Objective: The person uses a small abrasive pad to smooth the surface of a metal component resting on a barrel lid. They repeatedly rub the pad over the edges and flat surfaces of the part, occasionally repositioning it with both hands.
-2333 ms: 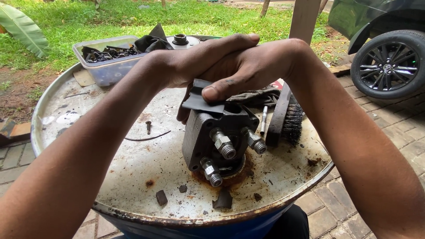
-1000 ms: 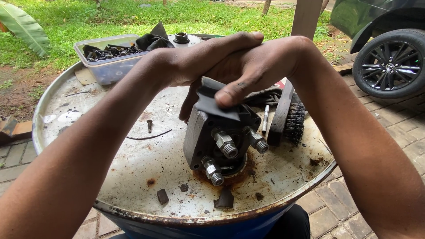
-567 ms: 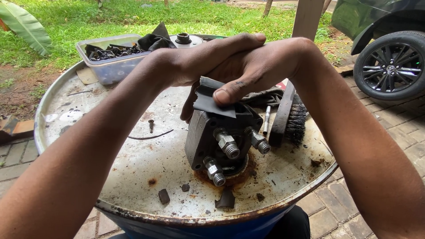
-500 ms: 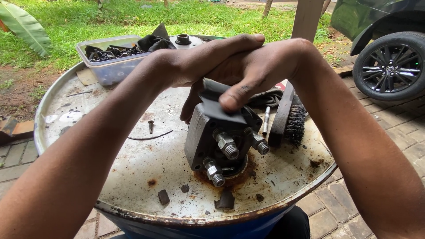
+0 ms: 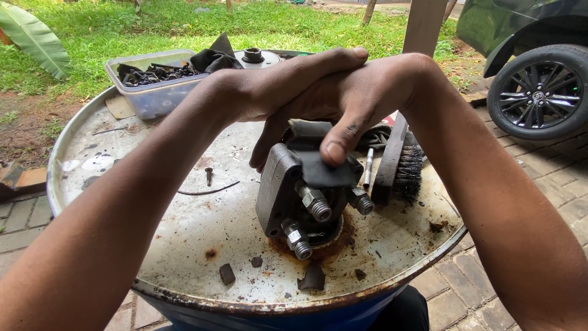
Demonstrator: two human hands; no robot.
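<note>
Slight slide only: right hand presses dark abrasive sheet lower across grey metal housing with threaded studs; left hand lies clasped over it on rusty drum lid.

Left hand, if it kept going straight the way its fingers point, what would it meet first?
Probably the wooden post beyond the rusty white drum top; the left hand points right over the right hand, though depth is unclear.

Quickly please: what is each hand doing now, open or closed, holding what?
Left hand: open, laid flat over the right hand.
Right hand: presses a dark sheet onto the metal part.
</note>
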